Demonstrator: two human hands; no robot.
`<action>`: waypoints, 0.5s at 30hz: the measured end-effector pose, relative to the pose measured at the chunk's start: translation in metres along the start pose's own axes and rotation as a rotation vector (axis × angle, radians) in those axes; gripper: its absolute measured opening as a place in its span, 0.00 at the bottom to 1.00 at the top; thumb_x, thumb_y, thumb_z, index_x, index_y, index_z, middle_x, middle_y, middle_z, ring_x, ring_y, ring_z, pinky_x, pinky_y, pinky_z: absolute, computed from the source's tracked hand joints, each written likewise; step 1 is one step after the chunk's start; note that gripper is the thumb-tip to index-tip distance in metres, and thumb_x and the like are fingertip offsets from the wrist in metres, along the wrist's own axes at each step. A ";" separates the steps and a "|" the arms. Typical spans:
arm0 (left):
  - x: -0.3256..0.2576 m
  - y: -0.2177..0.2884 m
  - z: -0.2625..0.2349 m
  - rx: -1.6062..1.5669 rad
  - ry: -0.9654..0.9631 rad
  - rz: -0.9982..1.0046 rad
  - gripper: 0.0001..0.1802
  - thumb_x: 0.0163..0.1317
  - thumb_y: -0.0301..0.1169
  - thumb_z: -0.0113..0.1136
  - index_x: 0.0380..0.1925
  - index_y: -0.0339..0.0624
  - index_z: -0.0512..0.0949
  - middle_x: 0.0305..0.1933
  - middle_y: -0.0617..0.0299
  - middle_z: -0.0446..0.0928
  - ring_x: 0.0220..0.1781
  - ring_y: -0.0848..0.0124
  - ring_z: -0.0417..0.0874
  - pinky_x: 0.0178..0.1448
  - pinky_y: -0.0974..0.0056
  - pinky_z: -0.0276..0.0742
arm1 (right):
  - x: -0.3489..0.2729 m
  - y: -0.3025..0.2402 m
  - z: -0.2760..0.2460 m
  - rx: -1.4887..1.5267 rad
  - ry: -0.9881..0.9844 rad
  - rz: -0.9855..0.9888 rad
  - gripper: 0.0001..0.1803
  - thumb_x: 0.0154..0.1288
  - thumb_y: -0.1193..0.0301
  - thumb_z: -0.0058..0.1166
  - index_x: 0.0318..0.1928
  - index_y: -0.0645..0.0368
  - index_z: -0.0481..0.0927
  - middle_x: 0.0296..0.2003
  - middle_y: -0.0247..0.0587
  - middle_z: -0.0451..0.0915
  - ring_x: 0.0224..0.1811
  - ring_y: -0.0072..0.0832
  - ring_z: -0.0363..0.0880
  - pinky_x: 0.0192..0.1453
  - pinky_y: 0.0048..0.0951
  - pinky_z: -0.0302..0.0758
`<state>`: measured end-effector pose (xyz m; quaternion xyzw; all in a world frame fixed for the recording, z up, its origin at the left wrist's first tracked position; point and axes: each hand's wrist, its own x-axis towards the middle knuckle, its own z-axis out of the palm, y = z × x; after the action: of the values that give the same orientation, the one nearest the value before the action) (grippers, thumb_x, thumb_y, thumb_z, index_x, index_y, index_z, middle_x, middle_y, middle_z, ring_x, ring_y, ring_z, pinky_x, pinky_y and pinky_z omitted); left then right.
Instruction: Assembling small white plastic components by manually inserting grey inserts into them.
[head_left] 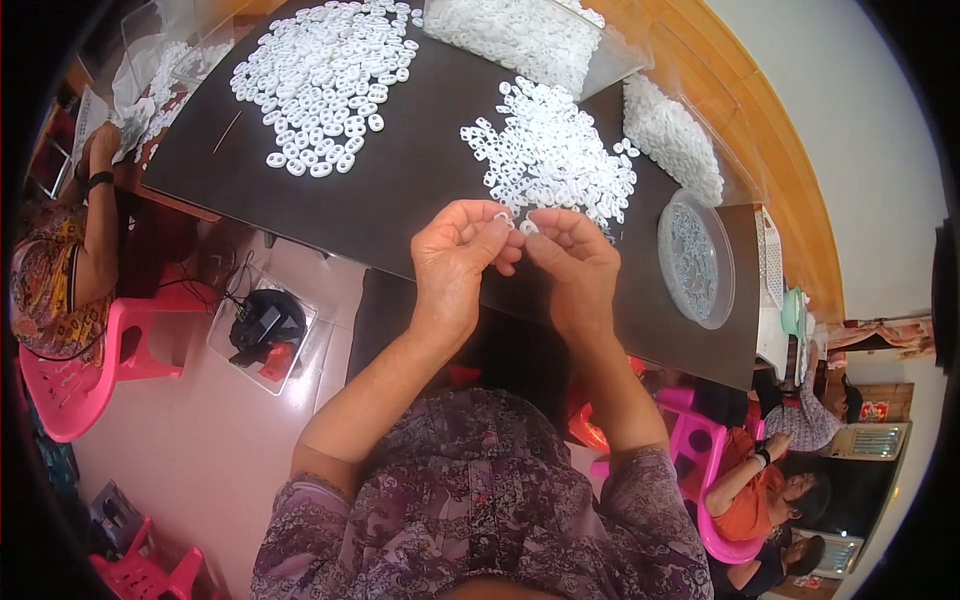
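At the far left, well away from the dark table [420, 190], another person's hand [103, 143] rests near a heap of white pieces by the table's left corner, and a pink chair [70, 390] stands on the floor below that corner. On the table's left part lies a wide spread of small white plastic rings [325, 85], well apart from both of the wearer's hands. Over the table's near edge the left hand [455, 265] is curled, its fingertips pinched shut on one small white ring [502, 217]. Right beside it, almost touching, the right hand [575, 260] is likewise curled, thumb and forefinger closed on a second white ring [529, 227]; the two pieces sit between the hands, nearly meeting. Just beyond the fingertips, toward the table's middle, lies a second pile of rings [550, 155], its near edge close to the held pieces. Further right on the table stands a round clear dish [695, 260] of pale pieces, with a clear tray [675, 135] of white rings behind it.
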<state>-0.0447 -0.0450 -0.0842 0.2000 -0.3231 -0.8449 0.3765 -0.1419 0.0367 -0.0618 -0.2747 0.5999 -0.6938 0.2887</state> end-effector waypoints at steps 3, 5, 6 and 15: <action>-0.002 0.001 0.001 0.020 -0.005 0.015 0.06 0.61 0.25 0.55 0.37 0.33 0.75 0.29 0.57 0.79 0.26 0.75 0.78 0.31 0.72 0.74 | 0.000 -0.006 -0.004 -0.077 -0.054 0.037 0.13 0.56 0.80 0.56 0.44 0.68 0.77 0.33 0.39 0.80 0.32 0.20 0.76 0.36 0.19 0.71; -0.005 0.003 0.001 0.062 -0.014 0.021 0.08 0.61 0.24 0.55 0.39 0.32 0.76 0.30 0.57 0.80 0.26 0.76 0.78 0.31 0.73 0.74 | 0.002 -0.008 -0.009 -0.093 -0.042 0.055 0.12 0.56 0.80 0.56 0.43 0.68 0.78 0.33 0.40 0.80 0.32 0.20 0.76 0.36 0.19 0.71; -0.006 0.002 0.001 0.063 -0.013 0.022 0.08 0.61 0.24 0.55 0.39 0.32 0.76 0.30 0.57 0.80 0.26 0.76 0.78 0.31 0.73 0.74 | 0.003 -0.009 -0.010 -0.110 -0.029 0.073 0.12 0.57 0.79 0.56 0.43 0.69 0.78 0.33 0.40 0.81 0.32 0.21 0.76 0.36 0.19 0.71; -0.013 -0.002 0.004 0.213 -0.025 0.044 0.10 0.62 0.24 0.54 0.42 0.32 0.76 0.31 0.59 0.80 0.28 0.78 0.78 0.31 0.76 0.72 | 0.006 -0.010 -0.011 0.027 -0.004 0.135 0.12 0.56 0.80 0.56 0.42 0.68 0.78 0.33 0.43 0.81 0.32 0.22 0.77 0.35 0.20 0.71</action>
<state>-0.0398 -0.0325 -0.0814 0.2213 -0.4199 -0.7998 0.3674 -0.1547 0.0405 -0.0532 -0.2312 0.6072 -0.6800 0.3398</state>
